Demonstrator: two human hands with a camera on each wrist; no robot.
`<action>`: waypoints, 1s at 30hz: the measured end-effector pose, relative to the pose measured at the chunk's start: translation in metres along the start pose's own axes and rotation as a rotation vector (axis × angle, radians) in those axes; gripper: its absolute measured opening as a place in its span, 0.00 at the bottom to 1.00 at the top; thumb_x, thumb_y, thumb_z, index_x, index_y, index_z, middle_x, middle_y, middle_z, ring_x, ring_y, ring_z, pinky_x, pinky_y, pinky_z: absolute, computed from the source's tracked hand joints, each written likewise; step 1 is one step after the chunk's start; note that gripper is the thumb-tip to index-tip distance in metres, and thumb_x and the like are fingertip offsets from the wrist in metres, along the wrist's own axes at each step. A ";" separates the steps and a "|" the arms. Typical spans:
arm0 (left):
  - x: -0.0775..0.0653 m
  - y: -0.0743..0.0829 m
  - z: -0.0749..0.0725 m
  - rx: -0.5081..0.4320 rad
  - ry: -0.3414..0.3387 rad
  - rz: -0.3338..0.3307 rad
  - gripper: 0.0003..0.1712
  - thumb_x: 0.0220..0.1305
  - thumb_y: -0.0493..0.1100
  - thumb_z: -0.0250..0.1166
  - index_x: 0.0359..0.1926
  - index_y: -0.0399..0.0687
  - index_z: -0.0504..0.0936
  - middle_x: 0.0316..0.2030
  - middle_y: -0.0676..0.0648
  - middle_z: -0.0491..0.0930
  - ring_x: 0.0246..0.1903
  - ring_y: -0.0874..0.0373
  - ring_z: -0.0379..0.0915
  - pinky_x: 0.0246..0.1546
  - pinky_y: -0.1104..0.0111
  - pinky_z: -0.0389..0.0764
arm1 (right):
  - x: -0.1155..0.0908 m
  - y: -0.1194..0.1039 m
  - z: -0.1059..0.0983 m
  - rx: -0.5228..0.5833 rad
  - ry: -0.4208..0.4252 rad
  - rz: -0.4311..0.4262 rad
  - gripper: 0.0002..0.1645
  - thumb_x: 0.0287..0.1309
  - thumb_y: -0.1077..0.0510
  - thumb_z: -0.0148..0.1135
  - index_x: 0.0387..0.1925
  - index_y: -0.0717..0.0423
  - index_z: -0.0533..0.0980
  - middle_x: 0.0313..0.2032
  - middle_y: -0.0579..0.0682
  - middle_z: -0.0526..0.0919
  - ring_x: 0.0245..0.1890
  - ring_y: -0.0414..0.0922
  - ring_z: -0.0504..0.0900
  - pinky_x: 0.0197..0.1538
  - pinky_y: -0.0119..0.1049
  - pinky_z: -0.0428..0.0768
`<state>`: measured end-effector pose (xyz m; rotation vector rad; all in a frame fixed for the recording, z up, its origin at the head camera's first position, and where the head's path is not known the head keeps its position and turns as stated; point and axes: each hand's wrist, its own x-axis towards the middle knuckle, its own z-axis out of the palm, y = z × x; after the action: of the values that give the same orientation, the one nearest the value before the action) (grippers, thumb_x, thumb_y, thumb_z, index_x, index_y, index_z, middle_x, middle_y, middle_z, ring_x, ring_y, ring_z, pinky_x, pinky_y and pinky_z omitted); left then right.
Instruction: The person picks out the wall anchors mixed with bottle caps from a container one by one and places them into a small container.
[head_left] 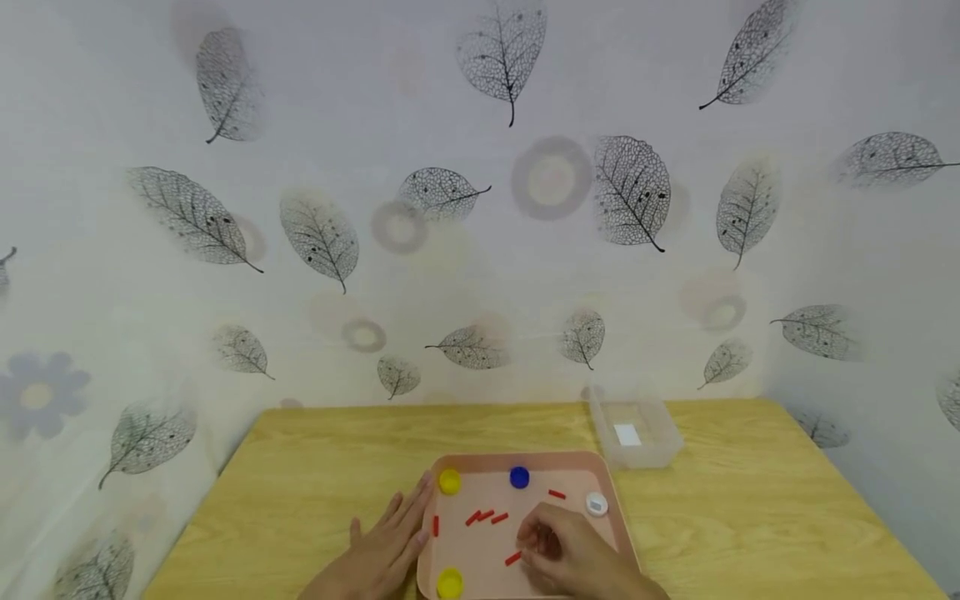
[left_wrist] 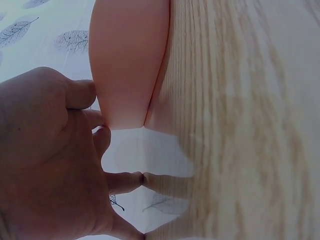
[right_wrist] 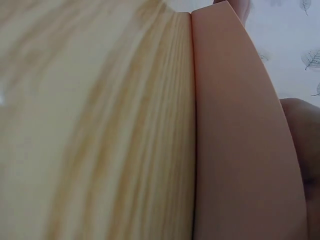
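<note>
A pink tray [head_left: 517, 460] with raised sides lies before me. My left hand [head_left: 386, 542] rests at its left side, fingers extended and spread, thumb at the wall; in the left wrist view, fingertips touch the table. Over the tray's right half, my right hand [head_left: 566, 546] has curled fingers, thumb and index pinching the end of a short red stick [head_left: 513, 558]. Several more sticks lie about, among them a middle stick [head_left: 486, 515], a stick by the left wall [head_left: 436, 526] and one farther back [head_left: 557, 494]. In the right wrist view the tray wall [right_wrist: 240, 120] hides most of that hand.
Inside the tray are two yellow round caps [head_left: 449, 481], a blue cap [head_left: 519, 477] and a white cap [head_left: 597, 503] near the right wall. Behind it, at the right, stands a clear plastic box [head_left: 656, 454] on the wooden table [head_left: 337, 450]. A leaf-patterned wall covering surrounds the table.
</note>
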<state>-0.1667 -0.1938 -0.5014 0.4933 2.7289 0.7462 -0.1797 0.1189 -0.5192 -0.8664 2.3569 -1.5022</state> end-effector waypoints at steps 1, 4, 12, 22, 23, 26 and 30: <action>0.000 0.000 -0.001 0.001 -0.001 -0.002 0.34 0.72 0.66 0.30 0.74 0.70 0.36 0.73 0.61 0.36 0.70 0.38 0.39 0.44 0.21 0.29 | 0.001 0.001 0.000 -0.014 -0.003 -0.003 0.05 0.59 0.57 0.63 0.37 0.50 0.76 0.31 0.43 0.78 0.29 0.36 0.75 0.33 0.29 0.78; 0.001 0.001 -0.003 0.005 -0.008 -0.019 0.34 0.71 0.67 0.29 0.74 0.71 0.36 0.73 0.62 0.36 0.70 0.38 0.38 0.44 0.22 0.28 | 0.005 0.002 -0.001 -0.016 -0.034 0.022 0.05 0.59 0.57 0.63 0.37 0.50 0.76 0.30 0.43 0.77 0.29 0.36 0.75 0.31 0.29 0.78; 0.001 0.000 -0.002 0.006 -0.013 -0.024 0.34 0.71 0.68 0.29 0.74 0.71 0.36 0.73 0.62 0.36 0.70 0.38 0.38 0.43 0.22 0.28 | 0.009 0.005 0.000 -0.062 -0.077 0.044 0.03 0.58 0.58 0.63 0.34 0.47 0.77 0.29 0.40 0.76 0.28 0.34 0.74 0.30 0.28 0.77; 0.002 -0.002 0.001 0.011 -0.005 -0.017 0.34 0.71 0.67 0.30 0.74 0.70 0.36 0.73 0.62 0.36 0.70 0.39 0.38 0.43 0.22 0.28 | 0.009 0.004 0.001 -0.106 -0.098 0.049 0.04 0.59 0.59 0.62 0.32 0.45 0.77 0.30 0.38 0.76 0.29 0.33 0.74 0.31 0.27 0.76; 0.002 -0.002 0.001 0.008 -0.009 -0.021 0.35 0.71 0.68 0.30 0.74 0.71 0.36 0.73 0.62 0.36 0.70 0.39 0.38 0.44 0.22 0.28 | 0.009 0.003 0.001 -0.104 -0.097 0.060 0.04 0.58 0.59 0.62 0.32 0.45 0.77 0.30 0.38 0.77 0.30 0.33 0.74 0.32 0.27 0.76; 0.002 -0.001 0.000 0.012 -0.008 -0.027 0.35 0.70 0.68 0.29 0.74 0.72 0.36 0.73 0.62 0.36 0.70 0.39 0.38 0.44 0.22 0.27 | 0.008 0.002 0.001 -0.097 -0.089 0.092 0.05 0.58 0.59 0.62 0.32 0.44 0.77 0.31 0.38 0.77 0.31 0.34 0.74 0.33 0.27 0.76; 0.001 0.000 -0.001 0.004 -0.009 -0.025 0.34 0.70 0.68 0.29 0.74 0.71 0.36 0.73 0.61 0.37 0.70 0.39 0.38 0.44 0.22 0.28 | 0.007 -0.001 0.003 -0.098 -0.089 0.110 0.05 0.59 0.59 0.62 0.32 0.44 0.76 0.32 0.38 0.77 0.31 0.34 0.74 0.34 0.27 0.76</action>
<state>-0.1683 -0.1939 -0.5013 0.4610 2.7235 0.7304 -0.1837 0.1127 -0.5191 -0.7933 2.3883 -1.2886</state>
